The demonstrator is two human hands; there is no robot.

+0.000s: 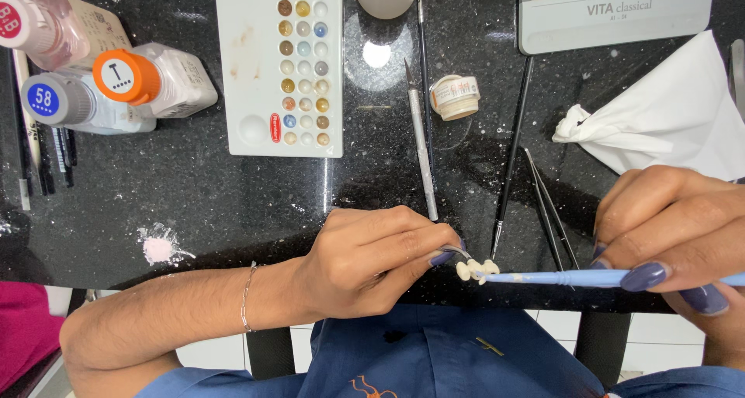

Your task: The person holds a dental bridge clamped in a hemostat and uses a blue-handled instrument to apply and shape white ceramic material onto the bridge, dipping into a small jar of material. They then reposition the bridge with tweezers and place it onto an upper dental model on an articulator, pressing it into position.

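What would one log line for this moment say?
left hand: holds tooth piece | right hand: blue brush touching it | palette: behind

A white palette (256,95) with rows of small colour wells lies on the black speckled worktop (155,196). Left of it stand bottles, one with an orange cap (124,76), one with a blue cap (43,99). A small open jar (455,97) sits right of a grey-handled knife (421,146). A crumpled white tissue (667,119) lies below a grey shade guide (613,14). Black tweezers (549,208) rest near a thin black brush (512,154).
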